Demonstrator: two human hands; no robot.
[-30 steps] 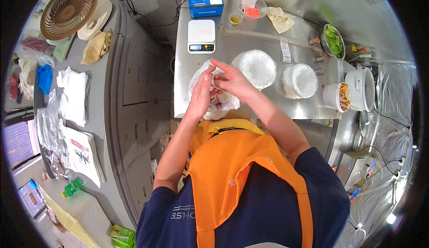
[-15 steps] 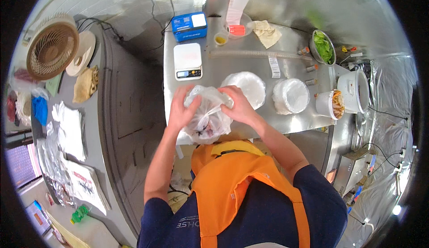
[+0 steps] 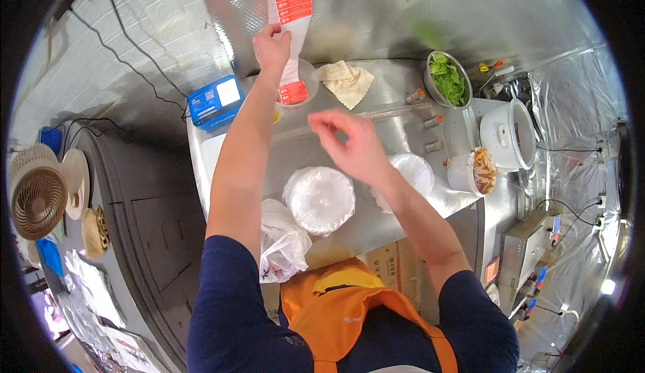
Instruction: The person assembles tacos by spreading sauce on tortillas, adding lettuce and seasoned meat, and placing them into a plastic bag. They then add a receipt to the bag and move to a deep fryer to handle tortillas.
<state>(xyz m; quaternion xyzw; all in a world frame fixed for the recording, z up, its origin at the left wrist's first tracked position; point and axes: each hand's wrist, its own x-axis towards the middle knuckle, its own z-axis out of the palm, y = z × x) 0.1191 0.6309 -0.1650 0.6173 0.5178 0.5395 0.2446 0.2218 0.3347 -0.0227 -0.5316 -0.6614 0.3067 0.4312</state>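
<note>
My left hand (image 3: 272,49) reaches to the back of the steel table, its fingers closed on the edge of a red-and-white strip of labels (image 3: 295,27). The strip's lower end hangs into a clear round bowl (image 3: 310,83). Over the middle of the table, my right hand (image 3: 351,146) is raised with thumb and fingers curled together in a pinch; anything between the tips is too small to make out. A tied white plastic bag (image 3: 285,239) rests at the near edge, partly behind my left arm. Next to it stands a round container in clear plastic wrap (image 3: 320,200).
Another wrapped container (image 3: 413,173) is partly behind my right forearm. Further right are a tub of orange-brown food (image 3: 463,173), a white pot (image 3: 500,131) and a bowl of green leaves (image 3: 449,81). A cloth (image 3: 346,83) and a blue box (image 3: 215,103) lie at the back.
Both hands have let go of the plastic bag, which now sits at the near edge. My left hand has moved up to the label strip; my right hand has lifted over the table. The view has shifted.
</note>
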